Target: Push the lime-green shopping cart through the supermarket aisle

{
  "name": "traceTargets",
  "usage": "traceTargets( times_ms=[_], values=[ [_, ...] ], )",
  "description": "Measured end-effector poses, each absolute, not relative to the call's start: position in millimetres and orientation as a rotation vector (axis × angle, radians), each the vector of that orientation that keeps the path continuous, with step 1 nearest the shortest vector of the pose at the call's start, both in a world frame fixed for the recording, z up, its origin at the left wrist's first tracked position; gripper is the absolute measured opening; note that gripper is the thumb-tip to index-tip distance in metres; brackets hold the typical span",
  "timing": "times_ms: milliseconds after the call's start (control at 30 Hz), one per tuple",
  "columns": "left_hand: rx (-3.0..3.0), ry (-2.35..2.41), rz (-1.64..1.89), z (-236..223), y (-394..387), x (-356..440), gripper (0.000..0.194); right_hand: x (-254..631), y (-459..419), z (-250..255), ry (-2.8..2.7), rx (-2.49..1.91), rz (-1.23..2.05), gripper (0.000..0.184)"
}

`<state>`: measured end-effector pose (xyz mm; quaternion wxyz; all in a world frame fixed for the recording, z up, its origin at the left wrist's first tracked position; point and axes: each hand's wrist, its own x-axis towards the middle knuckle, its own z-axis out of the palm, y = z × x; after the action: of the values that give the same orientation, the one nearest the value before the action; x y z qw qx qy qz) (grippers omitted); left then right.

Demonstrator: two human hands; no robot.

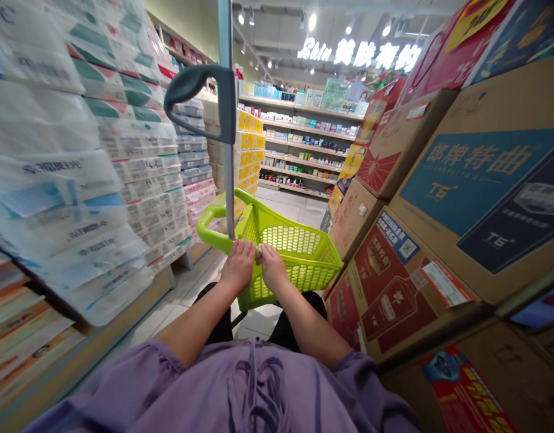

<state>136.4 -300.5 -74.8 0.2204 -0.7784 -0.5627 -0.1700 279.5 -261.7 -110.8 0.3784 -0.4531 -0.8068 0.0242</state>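
Holding green basket [267,213] at near edge w/ L hand [239,264] & R hand [273,267], fingers curled in, grey handle [226,105] already up, rest can't tell.

Wrapped paper packs [139,147] rise in stacks along a low platform's [157,287] edge. Small cartons [319,125] line the wall shelves [299,107] below a lit sign [360,53]. Cardboard boxes [398,282] are piled opposite the packs, a red bag [448,66] on top.

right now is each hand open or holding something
Left hand: on lime-green shopping basket, at its near edge; fingers curled, grip unclear.
Right hand: same edge, fingers curled, grip unclear.
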Motion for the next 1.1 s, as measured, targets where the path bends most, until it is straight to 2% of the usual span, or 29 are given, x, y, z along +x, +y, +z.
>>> traceTargets(
  times_ms=[267, 467, 1100],
  values=[
    [-2.191, -1.476, -0.664, -80, -300, 133, 0.056, 299, -261, -111, -2.006, -1.307, 0.024, 0.031],
    [-2.184, -1.478, -0.612, -76, -306, 130, 0.056, 288, -263, -121, -2.021, -1.107, 0.021, 0.041],
    [-2.17, -1.505, -0.646, -79, -306, 133, 0.057, 303, -263, -132, -1.888, -1.398, 0.011, 0.04]
  ],
)
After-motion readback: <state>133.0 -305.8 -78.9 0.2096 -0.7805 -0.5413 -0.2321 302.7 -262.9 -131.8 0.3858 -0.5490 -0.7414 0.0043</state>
